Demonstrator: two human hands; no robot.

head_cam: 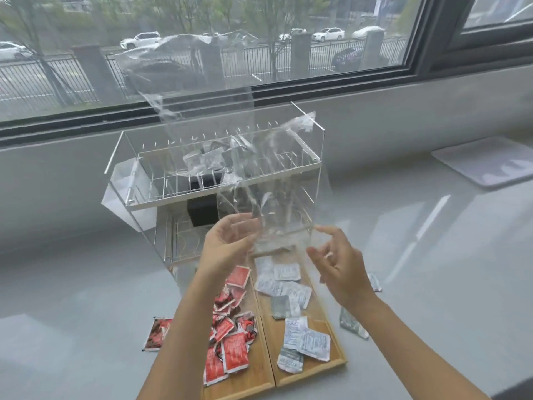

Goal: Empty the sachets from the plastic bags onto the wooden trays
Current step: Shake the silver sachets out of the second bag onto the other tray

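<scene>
**Clear bag upended over the right-hand tray**

Holding the clear plastic bag (pixel 219 134) above the trays, I have my left hand (pixel 230 241) curled on its lower edge, fingers closed on the film. My right hand (pixel 339 269) is spread, fingers apart, just beside the same edge; whether it actually touches the plastic I cannot tell.

The bag rises up and away from my grip, long axis near vertical and leaning left, its far end high against the window (pixel 202 47). It looks empty; what shows through it seems to belong to the acrylic rack (pixel 219 174) behind.

White sachets (pixel 291 287) lie directly below my hands on the right wooden tray (pixel 337 359); red sachets (pixel 230 339) fill the left wooden tray (pixel 256 379). A few have strayed onto the desk (pixel 432 284): one red past the left tray's outer edge, grey ones by the right tray's.

Judging from this, the emptying is done, and my left hand is placed to carry the bag off.
</scene>
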